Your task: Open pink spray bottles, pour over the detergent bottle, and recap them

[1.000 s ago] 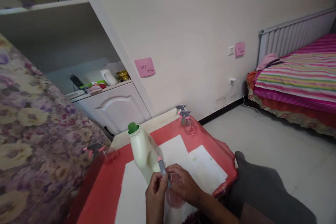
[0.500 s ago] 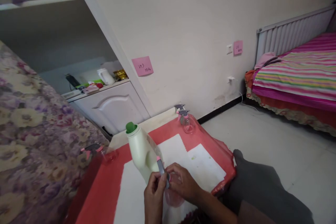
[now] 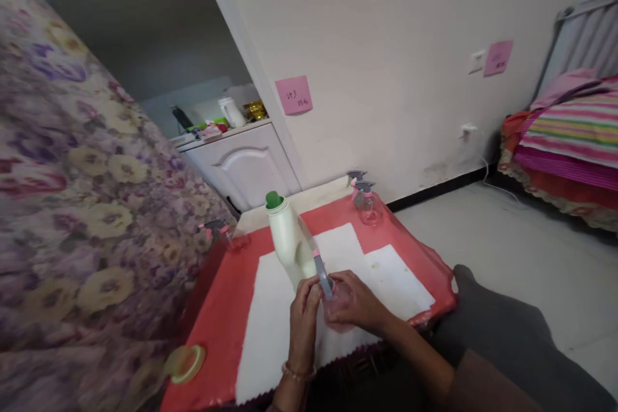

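Note:
A small clear spray bottle [image 3: 342, 322] with a grey and pink trigger head [image 3: 322, 273] is between my hands at the front of the table. My right hand [image 3: 362, 302] is closed around its body and neck. With fingers bent, my left hand [image 3: 305, 306] grips the trigger head from the left; its fingertips are partly hidden. Just behind my left hand stands a pale green jug [image 3: 290, 235] with a green piece [image 3: 273, 199] in its mouth. White cloths [image 3: 268, 315] lie under my hands.
Another spray bottle [image 3: 371, 209] stands at the far right of the red-covered table [image 3: 224, 309], with one more trigger head behind it. A further spray bottle [image 3: 237, 239] is at the left. A round lid [image 3: 186, 364] lies near the floral curtain [image 3: 96, 206].
The view has shifted left and down, so the round lid now shows. My right hand has moved from near the bottle's neck to wrap more of its body. My left hand stays at the trigger head.

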`<state>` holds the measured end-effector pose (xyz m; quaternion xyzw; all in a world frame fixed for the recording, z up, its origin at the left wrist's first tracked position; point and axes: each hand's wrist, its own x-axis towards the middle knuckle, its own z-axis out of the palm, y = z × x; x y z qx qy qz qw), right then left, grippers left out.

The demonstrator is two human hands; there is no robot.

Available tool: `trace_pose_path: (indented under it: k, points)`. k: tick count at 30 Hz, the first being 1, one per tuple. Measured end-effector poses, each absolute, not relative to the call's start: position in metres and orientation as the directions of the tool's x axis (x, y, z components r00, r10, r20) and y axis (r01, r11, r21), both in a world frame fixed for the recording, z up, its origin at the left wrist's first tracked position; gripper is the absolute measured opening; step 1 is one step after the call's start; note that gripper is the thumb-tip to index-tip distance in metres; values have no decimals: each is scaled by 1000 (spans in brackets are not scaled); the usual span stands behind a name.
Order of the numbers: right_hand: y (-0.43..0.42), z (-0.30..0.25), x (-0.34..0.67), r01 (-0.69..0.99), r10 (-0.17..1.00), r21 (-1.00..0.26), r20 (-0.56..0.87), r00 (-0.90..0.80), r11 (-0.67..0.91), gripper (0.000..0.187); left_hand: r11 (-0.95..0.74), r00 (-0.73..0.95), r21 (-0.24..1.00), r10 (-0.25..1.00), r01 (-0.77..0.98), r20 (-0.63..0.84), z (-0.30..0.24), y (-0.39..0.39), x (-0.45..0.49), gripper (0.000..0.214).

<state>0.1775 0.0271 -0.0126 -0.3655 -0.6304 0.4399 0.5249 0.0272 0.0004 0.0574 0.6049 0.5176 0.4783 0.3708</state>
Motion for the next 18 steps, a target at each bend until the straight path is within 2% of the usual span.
trace_pose_path:
  k: [4,7,12,15,18]
  points:
    - [25,-24,181,70,928,-949,285,-241,309,92,-206,14,940,978,271,210,39,-6,20,37]
    - [21,-32,180,84,923,-952,261,-281,295,95,-176,64,946,984,273,165,19,-12,18,47]
    - [15,-39,177,107,926,-942,285,-249,318,82,-114,88,972,991,205,98,-7,-16,24,79]
    - [12,-34,182,83,925,-951,265,-273,297,77,-125,157,985,982,121,106,-6,-17,27,81]
    - [10,-21,190,-30,909,-975,216,-357,220,78,-83,221,992,973,93,61,6,-20,26,83]
